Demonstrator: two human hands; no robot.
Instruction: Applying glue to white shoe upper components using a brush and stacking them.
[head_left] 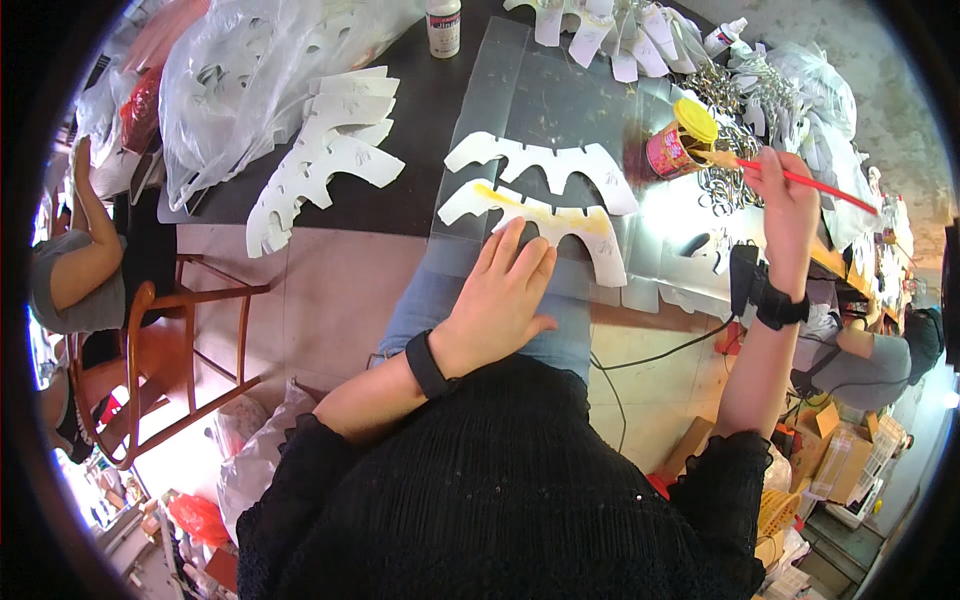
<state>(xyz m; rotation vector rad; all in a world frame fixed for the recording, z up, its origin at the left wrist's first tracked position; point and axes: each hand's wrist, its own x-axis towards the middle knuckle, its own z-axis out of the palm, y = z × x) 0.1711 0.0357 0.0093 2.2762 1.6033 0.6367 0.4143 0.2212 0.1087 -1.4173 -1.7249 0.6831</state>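
My left hand (497,305) lies with its fingers stretched out, fingertips on the lower edge of a curved white cutout (605,250) with notches. A yellowish wet-looking streak runs along that cutout's top. Just beyond it lies a second, similar white cutout (607,180), without a visible streak. My right hand (785,190) is closed round a brush (832,192) with a thin red handle. The brush's yellow-coated tip is at the mouth of a small red patterned can (668,152), whose yellow lid (695,120) stands up at the rim.
More white cutouts are stacked (325,160) on the dark table (400,205) at left, beside a clear plastic bag (240,90). A white bottle (443,28) stands at the back. Metal rings (725,185) heap behind the can. A wooden chair (160,350) and other people are at the sides.
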